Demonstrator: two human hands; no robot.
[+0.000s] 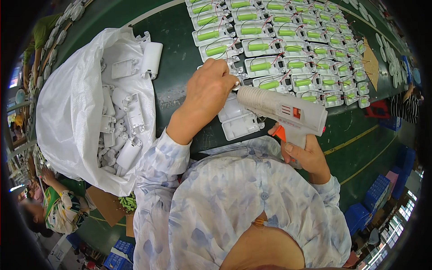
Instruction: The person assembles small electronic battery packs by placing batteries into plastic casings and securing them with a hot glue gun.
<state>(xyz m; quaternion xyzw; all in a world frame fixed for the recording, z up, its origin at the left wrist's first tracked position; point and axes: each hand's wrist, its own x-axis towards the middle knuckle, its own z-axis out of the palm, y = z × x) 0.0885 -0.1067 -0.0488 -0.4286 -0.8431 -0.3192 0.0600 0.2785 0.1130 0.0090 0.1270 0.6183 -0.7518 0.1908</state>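
Note:
My right hand (306,153) grips a white hot glue gun (292,110) by its handle, fingers around the orange trigger. The gun's ribbed barrel points left, its nozzle close to the fingertips of my left hand (207,92). That left hand is closed in a pinch; what it holds, if anything, is hidden behind the fingers. Just below the nozzle, white plastic housings (243,127) without batteries lie on the green table (173,54). Beyond both hands, rows of white housings each carry a green battery (261,66) with thin red and black wires.
At left, a large white woven sack (67,103) lies open, with loose white housings (135,112) inside. A brown cardboard piece (371,65) rests at the table's right. Blue crates (377,191) stand on the floor at right. Another person (65,204) is at lower left, near a cardboard box (105,204).

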